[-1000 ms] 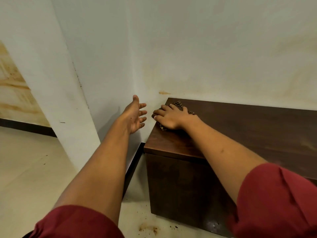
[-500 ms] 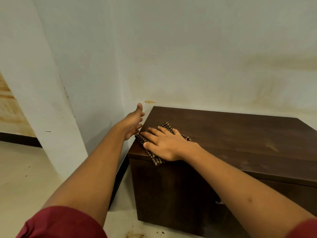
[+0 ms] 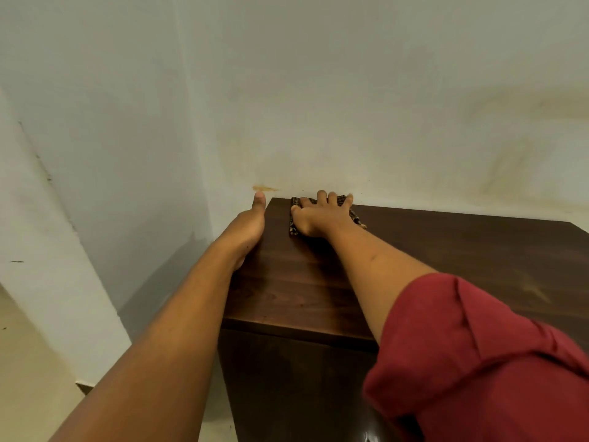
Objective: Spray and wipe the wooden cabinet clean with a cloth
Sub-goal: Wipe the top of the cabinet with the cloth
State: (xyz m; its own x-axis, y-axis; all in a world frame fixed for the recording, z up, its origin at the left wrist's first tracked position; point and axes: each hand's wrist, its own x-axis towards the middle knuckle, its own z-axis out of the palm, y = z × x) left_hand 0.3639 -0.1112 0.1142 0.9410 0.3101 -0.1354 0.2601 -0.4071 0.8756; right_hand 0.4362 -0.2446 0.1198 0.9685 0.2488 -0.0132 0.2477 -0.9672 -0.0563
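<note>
Pressing: right hand [image 3: 322, 215] flat on cloth [image 3: 294, 224] at cabinet [image 3: 446, 266] back edge | left hand [image 3: 247, 229] released, at left edge

Pale stained wall [image 3: 350, 90] meets a white pillar [image 3: 47, 266] above cream floor [image 3: 25, 378].

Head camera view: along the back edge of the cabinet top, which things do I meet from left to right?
Orange stain on the wall → left hand → checked cloth → right hand → bare cabinet top.
</note>
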